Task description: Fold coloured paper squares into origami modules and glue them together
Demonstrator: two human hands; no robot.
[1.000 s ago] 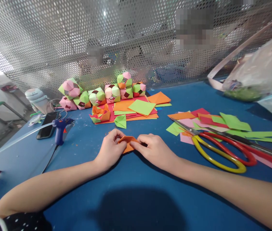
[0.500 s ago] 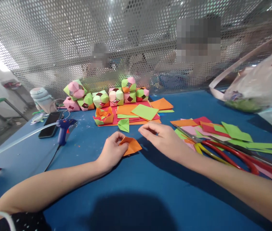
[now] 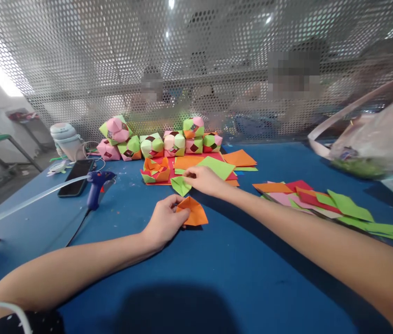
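Note:
Between the thumb and fingers of my left hand (image 3: 164, 220) is a folded orange paper piece (image 3: 196, 214), held just above the blue table (image 3: 196, 264). My right hand (image 3: 206, 182) reaches across with thumb and fingertips pinched on the edge of a small folded green paper piece (image 3: 180, 186). Right behind it sits a partly built orange and green paper shape (image 3: 155, 170). Stacked orange, red and green paper sheets (image 3: 217, 167) lie just beyond my right hand.
Finished paper balls (image 3: 151, 145) line the back by a perforated metal screen (image 3: 112, 60). To the left are a blue glue gun (image 3: 95, 188), a phone (image 3: 76, 177) and a bottle (image 3: 67, 139). Paper scraps (image 3: 307, 197) lie right, below a plastic bag (image 3: 366, 134).
My right hand has moved left and away from me, onto the green piece. My left hand has turned the orange piece so that its folded face shows more.

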